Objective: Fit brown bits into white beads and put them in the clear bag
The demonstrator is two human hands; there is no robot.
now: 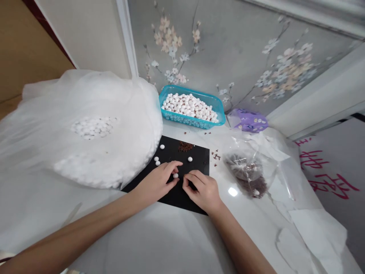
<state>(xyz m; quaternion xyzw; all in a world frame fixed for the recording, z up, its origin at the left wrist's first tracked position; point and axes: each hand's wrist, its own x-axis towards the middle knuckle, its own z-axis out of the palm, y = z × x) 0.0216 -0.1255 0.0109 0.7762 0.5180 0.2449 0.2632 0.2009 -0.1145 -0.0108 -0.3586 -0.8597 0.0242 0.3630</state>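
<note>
My left hand (159, 179) holds a small white ball (175, 176) between thumb and fingertips, low over a black mat (173, 199). Just to its right, my right hand (203, 189) is closed in a pinch that points at the ball. Whatever sits in that pinch is too small to make out. Another white ball (190, 159) rests on the mat beyond the hands, and a few more lie near the mat's left edge. A little heap of reddish-brown bits (185, 146) is at the mat's far side.
On the left bulges a big translucent bag (114, 152) of white balls. A blue basket (196, 122) of white balls with brown bits stands by the wall. To the right lie a clear bag (247, 173) of brown bits, a purple packet (248, 120) and loose brown bits (216, 156).
</note>
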